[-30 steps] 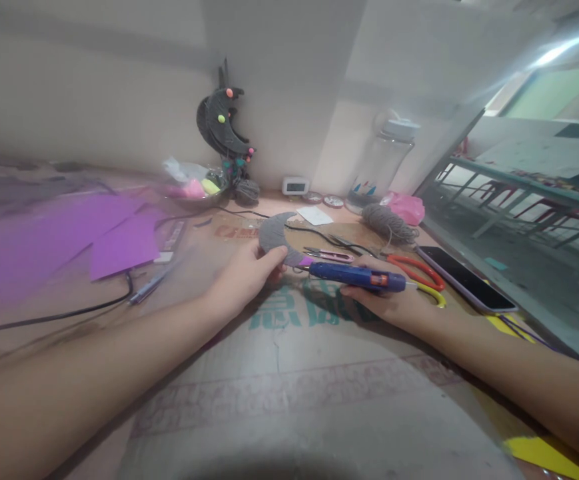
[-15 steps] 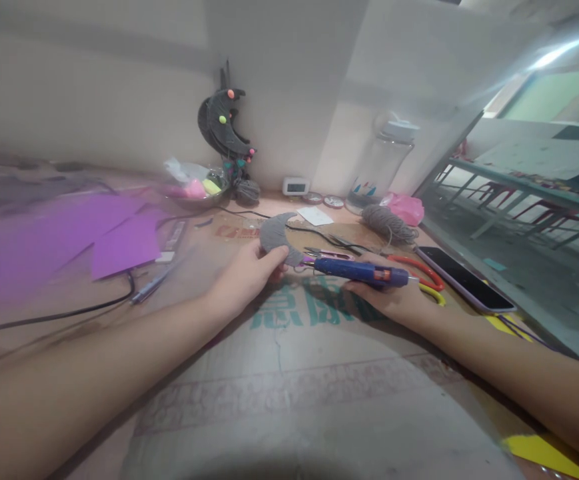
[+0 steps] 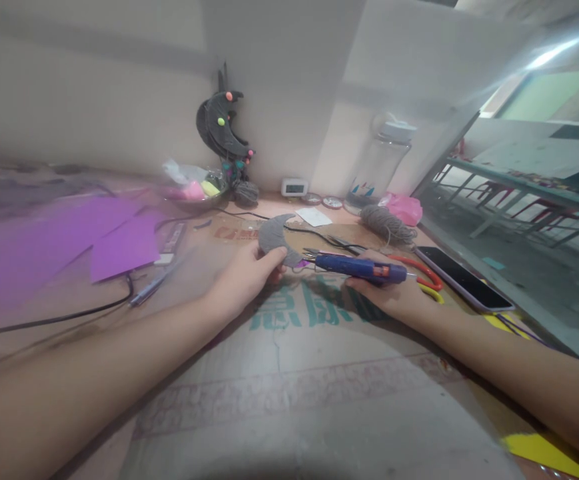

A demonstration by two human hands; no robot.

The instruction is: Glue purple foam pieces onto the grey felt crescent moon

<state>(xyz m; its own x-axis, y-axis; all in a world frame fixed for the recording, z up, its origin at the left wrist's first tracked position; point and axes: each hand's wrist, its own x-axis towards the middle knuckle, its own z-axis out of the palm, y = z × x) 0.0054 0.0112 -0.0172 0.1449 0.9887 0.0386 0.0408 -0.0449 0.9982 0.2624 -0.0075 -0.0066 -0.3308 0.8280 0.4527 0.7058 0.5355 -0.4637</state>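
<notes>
Desk: the front of the desk (image 3: 279, 393) bears green characters and a faint red printed band.
Right hand: the right hand (image 3: 389, 287) grips a blue glue gun (image 3: 359, 268), its nozzle pointing left.
Left hand: the left hand (image 3: 249, 273) pinches a gray crescent (image 3: 272, 237) by its lower part, thumb on top.
Crescent: raised over the middle of the desk, its lower tip near the nozzle; whether they touch is unclear. A purple bit (image 3: 303, 264) shows at that tip.
Right side: a phone (image 3: 462, 279) lies beyond the right forearm, near red handles (image 3: 426, 272).
Left side: purple sheets (image 3: 124, 250), blurred.
Back: gray yarn (image 3: 384, 222), a clear bottle (image 3: 376, 167), a small white display (image 3: 294, 188) and dark crescents (image 3: 219, 123) by the wall.
</notes>
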